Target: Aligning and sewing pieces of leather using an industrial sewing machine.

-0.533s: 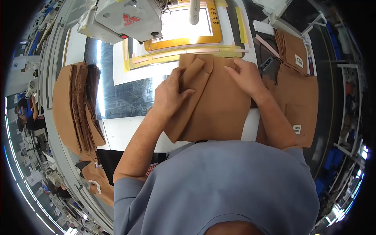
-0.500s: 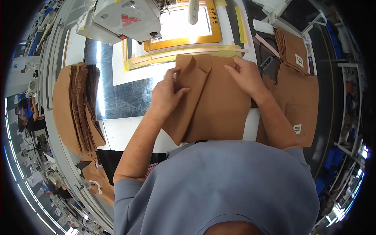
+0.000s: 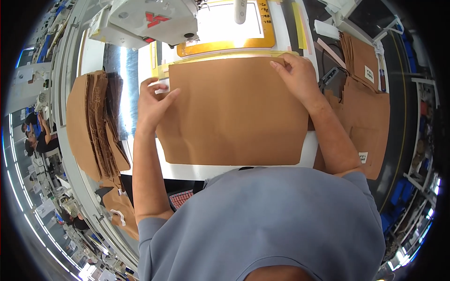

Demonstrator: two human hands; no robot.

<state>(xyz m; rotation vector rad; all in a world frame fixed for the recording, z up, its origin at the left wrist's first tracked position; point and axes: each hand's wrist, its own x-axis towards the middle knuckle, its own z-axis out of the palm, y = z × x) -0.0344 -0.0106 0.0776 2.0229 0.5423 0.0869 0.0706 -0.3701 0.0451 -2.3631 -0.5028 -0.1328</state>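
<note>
Two bare hands frame a flat brown fabric panel (image 3: 234,112) lying on the worktop, directly in front of a person in a grey-blue shirt (image 3: 276,215). The panel spreads between the forearms, its lower edge just in front of the shirt and its upper edge reaching a strip of yellow tape (image 3: 220,56). At its left edge, the left hand (image 3: 153,104) has its fingers bent and the thumb standing apart from them, the thumb tip over the fabric. The right hand (image 3: 299,78) is at the upper right corner, thumb and fingers curled by the edge; whether they pinch the cloth, one cannot tell.

Beyond the panel lies an orange frame (image 3: 229,49), with a white machine head (image 3: 140,21) to its left. Near the left forearm stands a pile of brown pieces (image 3: 82,124), some with frayed edges. Right of the right hand are a dark handheld tool (image 3: 330,76) and a pale pink strip (image 3: 331,51). Farther right, folded brown cloth (image 3: 358,54) bears a white label, and a larger brown piece (image 3: 370,110) lies nearer the person, beside the right forearm.
</note>
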